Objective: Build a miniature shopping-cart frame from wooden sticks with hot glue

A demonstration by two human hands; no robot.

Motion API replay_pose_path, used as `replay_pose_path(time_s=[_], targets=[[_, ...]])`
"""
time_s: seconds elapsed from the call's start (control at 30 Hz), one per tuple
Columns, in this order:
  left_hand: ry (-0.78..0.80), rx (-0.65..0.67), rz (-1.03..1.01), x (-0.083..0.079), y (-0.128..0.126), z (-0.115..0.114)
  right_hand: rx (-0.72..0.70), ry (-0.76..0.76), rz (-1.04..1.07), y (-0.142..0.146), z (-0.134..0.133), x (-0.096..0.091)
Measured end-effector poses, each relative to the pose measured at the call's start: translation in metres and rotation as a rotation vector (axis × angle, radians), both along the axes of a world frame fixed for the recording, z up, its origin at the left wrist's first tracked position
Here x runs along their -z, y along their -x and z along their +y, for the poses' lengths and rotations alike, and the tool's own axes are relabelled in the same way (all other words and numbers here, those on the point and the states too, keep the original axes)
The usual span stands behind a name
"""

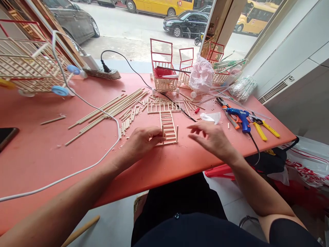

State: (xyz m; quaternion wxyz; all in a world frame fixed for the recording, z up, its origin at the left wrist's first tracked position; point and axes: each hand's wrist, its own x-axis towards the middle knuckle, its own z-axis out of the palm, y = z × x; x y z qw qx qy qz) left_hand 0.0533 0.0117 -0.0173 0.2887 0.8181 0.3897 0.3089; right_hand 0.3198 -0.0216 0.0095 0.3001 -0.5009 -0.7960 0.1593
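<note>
A small ladder-like frame of wooden sticks [169,127] lies on the red table [38,151] in front of me. My left hand [142,141] rests on the table with its fingers curled against the frame's left side, pinching an upright stick there. My right hand [212,137] hovers just right of the frame, fingers spread and holding nothing. A wider stick grid [162,105] lies just beyond the frame. Loose long wooden sticks [110,110] fan out to the left.
A blue glue gun [240,117], yellow-handled pliers [264,128] and a clear plastic scrap [211,117] lie at the right. Stick-built cart models [163,77] stand at the back, a larger one [28,65] far left. A white cable [97,109] crosses the table. A phone [6,135] lies at the left edge.
</note>
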Motion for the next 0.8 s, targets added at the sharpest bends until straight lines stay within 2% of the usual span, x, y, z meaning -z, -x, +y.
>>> replay_pose_path(time_s=[0.07, 0.17, 0.5, 0.8], targets=[[-0.004, 0.002, -0.003, -0.001, 0.0, 0.0, -0.099, 0.093, 0.025, 0.02, 0.005, 0.011], [-0.005, 0.012, -0.011, -0.003, 0.001, -0.001, -0.134, 0.139, 0.035, 0.033, 0.009, 0.022], [0.026, 0.031, -0.004, -0.002, 0.001, 0.0, -0.102, 0.023, 0.066, 0.037, 0.008, 0.034], [0.069, 0.042, -0.006, -0.004, 0.003, 0.0, -0.079, 0.037, 0.038, 0.037, 0.007, 0.036]])
